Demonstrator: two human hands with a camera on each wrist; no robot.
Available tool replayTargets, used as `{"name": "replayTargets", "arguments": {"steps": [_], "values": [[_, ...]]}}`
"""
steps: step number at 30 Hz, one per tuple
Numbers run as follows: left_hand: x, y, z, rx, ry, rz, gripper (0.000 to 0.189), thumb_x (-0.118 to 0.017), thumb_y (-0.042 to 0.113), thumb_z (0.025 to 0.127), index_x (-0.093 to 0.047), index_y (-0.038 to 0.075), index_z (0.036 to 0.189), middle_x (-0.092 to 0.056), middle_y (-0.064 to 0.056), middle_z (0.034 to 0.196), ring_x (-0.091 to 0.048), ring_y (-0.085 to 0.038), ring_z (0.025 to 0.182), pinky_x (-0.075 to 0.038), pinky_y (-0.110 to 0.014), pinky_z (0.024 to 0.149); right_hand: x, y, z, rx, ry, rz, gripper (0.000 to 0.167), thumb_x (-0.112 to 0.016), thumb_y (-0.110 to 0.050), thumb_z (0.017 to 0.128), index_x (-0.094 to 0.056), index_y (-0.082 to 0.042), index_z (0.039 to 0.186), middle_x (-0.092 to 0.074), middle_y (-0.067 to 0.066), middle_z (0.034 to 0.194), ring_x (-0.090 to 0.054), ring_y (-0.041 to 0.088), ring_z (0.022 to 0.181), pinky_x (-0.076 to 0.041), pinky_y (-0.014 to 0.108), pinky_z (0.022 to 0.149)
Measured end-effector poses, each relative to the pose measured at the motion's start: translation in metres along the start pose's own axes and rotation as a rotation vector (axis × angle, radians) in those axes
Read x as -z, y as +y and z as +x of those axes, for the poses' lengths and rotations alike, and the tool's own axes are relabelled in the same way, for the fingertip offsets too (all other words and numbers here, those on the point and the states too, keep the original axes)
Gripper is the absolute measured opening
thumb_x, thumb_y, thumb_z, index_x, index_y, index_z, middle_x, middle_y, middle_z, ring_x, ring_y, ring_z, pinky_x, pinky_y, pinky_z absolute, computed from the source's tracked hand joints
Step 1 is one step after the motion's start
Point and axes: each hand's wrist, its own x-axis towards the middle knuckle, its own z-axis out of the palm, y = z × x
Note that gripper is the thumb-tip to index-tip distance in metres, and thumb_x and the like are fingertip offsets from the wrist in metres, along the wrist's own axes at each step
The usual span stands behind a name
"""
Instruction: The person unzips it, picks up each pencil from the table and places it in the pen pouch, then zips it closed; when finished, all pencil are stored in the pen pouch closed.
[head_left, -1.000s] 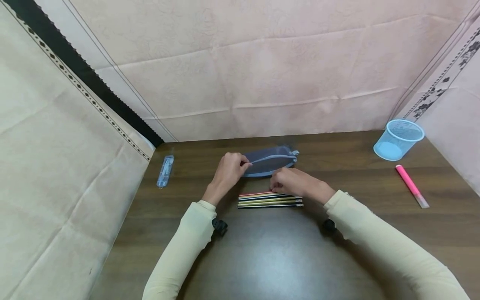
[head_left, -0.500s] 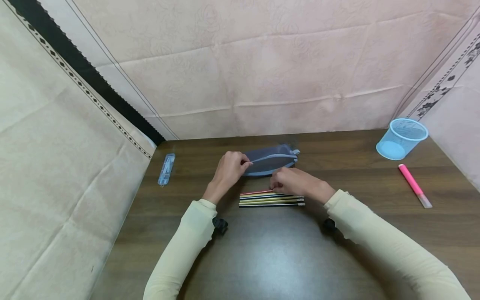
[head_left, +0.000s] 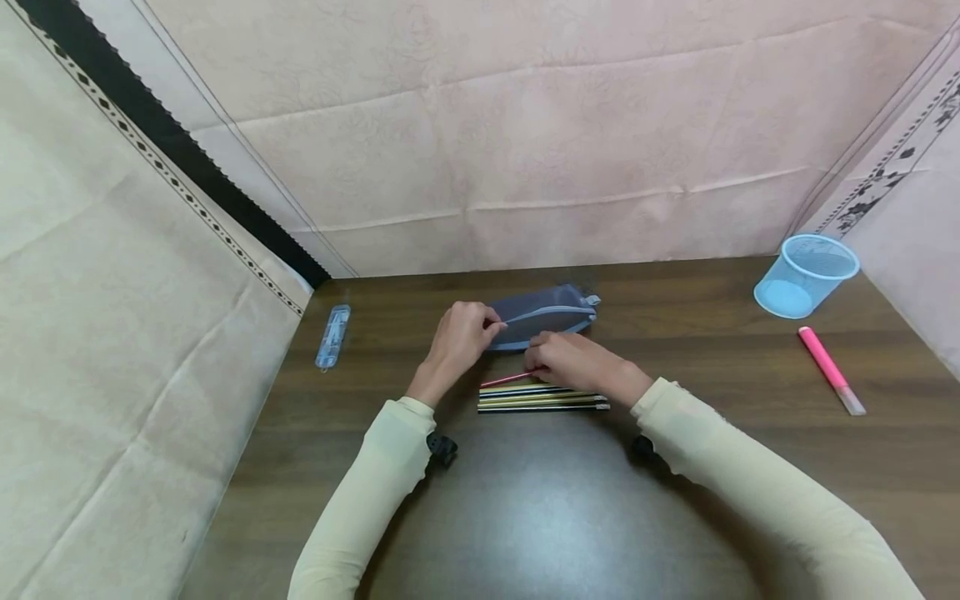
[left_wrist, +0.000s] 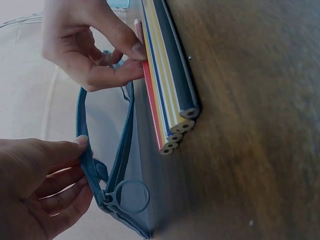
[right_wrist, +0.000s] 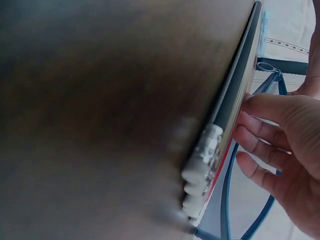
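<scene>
Pinching the red pencil (head_left: 506,379) between thumb and fingertips, the right hand (head_left: 570,361) bends over a row of striped pencils (head_left: 540,404) in yellow, blue and black. The red one slants slightly away from the row, on the side nearest the pouch. The left hand (head_left: 465,332) grips the zip edge of the blue pouch (head_left: 534,305) near its left end, thumb on one side, fingers curled on the other; the zip's two sides stand apart. The pouch lies just beyond the pencils, whose eraser ends point right. Beneath is a brown table (head_left: 420,533). Well to the left lies a slim light-blue object (head_left: 332,337); well to the right, a pink marker (head_left: 828,367) lies near a light-blue cup (head_left: 798,283). Pale cloth (head_left: 525,150) hangs behind.
</scene>
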Motion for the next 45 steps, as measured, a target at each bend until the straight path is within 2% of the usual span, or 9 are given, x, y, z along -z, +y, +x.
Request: {"name": "replayTargets", "arguments": {"steps": [8, 13, 17, 24, 31, 34, 37, 41, 45], "values": [[0.002, -0.001, -0.001, 0.015, 0.018, -0.025, 0.016, -0.074, 0.022, 0.093, -0.081, 0.008, 0.097, -0.078, -0.007, 0.092, -0.068, -0.014, 0.076, -0.058, -0.027, 0.072, 0.009, 0.000, -0.001, 0.053, 0.017, -0.043, 0.011, -0.071, -0.006, 0.089, -0.068, -0.014, 0.082, -0.060, -0.004, 0.078, -0.048, 0.007, 0.068, -0.043, 0.022, 0.062], [0.004, -0.002, -0.002, 0.009, 0.028, -0.053, 0.016, -0.074, 0.021, 0.093, -0.081, 0.007, 0.097, -0.078, -0.007, 0.092, -0.066, -0.013, 0.072, -0.056, -0.026, 0.067, 0.029, -0.005, -0.015, 0.046, 0.031, -0.022, 0.005, -0.070, -0.005, 0.089, -0.069, -0.010, 0.090, -0.056, -0.005, 0.081, -0.047, 0.004, 0.066, -0.043, 0.018, 0.060], [0.007, -0.004, -0.003, 0.005, 0.027, -0.062, 0.016, -0.073, 0.021, 0.093, -0.081, 0.007, 0.098, -0.078, -0.007, 0.093, -0.063, -0.013, 0.071, -0.052, -0.023, 0.064, 0.044, -0.008, -0.027, 0.001, 0.070, 0.099, 0.013, -0.069, -0.004, 0.090, -0.069, -0.009, 0.102, -0.057, -0.005, 0.084, -0.049, 0.004, 0.069, -0.044, 0.019, 0.061], [0.011, -0.006, -0.002, 0.029, 0.026, -0.080, 0.015, -0.074, 0.020, 0.093, -0.081, 0.007, 0.097, -0.076, -0.005, 0.084, -0.058, -0.013, 0.064, -0.044, -0.021, 0.054, 0.053, -0.015, -0.041, -0.153, 0.166, 0.552, 0.015, -0.071, -0.001, 0.088, -0.074, -0.009, 0.100, -0.072, 0.002, 0.095, -0.071, 0.010, 0.085, -0.058, 0.025, 0.073], [0.010, -0.002, 0.000, 0.014, 0.023, -0.055, 0.017, -0.073, 0.022, 0.094, -0.081, 0.007, 0.098, -0.076, -0.005, 0.086, -0.058, -0.012, 0.064, -0.045, -0.021, 0.056, 0.049, -0.019, -0.039, -0.504, 0.075, 1.380, 0.033, -0.057, -0.001, 0.099, -0.054, 0.019, 0.126, -0.074, 0.021, 0.106, -0.075, 0.026, 0.099, -0.053, 0.050, 0.096], [0.009, 0.002, 0.001, 0.024, 0.014, -0.057, 0.017, -0.073, 0.021, 0.094, -0.081, 0.007, 0.098, -0.076, -0.006, 0.087, -0.059, -0.013, 0.066, -0.046, -0.021, 0.057, 0.042, -0.016, -0.033, -0.629, 0.040, 1.673, 0.032, -0.051, -0.001, 0.103, -0.052, 0.017, 0.129, -0.075, 0.016, 0.107, -0.074, 0.027, 0.104, -0.053, 0.044, 0.099], [0.008, 0.004, 0.001, 0.008, 0.010, -0.063, 0.017, -0.072, 0.020, 0.094, -0.081, 0.006, 0.098, -0.077, -0.006, 0.088, -0.060, -0.012, 0.067, -0.047, -0.021, 0.059, 0.035, -0.012, -0.027, -0.737, 0.062, 1.920, 0.021, -0.047, 0.001, 0.104, -0.062, 0.011, 0.116, -0.074, 0.019, 0.105, -0.074, 0.026, 0.101, -0.056, 0.036, 0.095], [0.006, 0.004, 0.002, -0.003, 0.007, -0.060, 0.017, -0.072, 0.020, 0.095, -0.081, 0.006, 0.097, -0.078, -0.006, 0.089, -0.061, -0.012, 0.069, -0.047, -0.021, 0.060, 0.028, -0.004, -0.016, -0.866, 0.154, 2.093, 0.021, -0.048, 0.002, 0.104, -0.069, 0.004, 0.102, -0.074, 0.021, 0.102, -0.075, 0.028, 0.098, -0.056, 0.034, 0.095], [0.005, 0.006, 0.003, 0.010, 0.001, -0.057, 0.016, -0.073, 0.020, 0.094, -0.081, 0.006, 0.098, -0.078, -0.007, 0.090, -0.062, -0.013, 0.071, -0.050, -0.022, 0.063, 0.023, 0.001, -0.004, -0.940, 0.251, 2.076, 0.021, -0.050, 0.002, 0.103, -0.063, 0.006, 0.117, -0.072, 0.022, 0.110, -0.074, 0.025, 0.095, -0.052, 0.034, 0.101]]}}
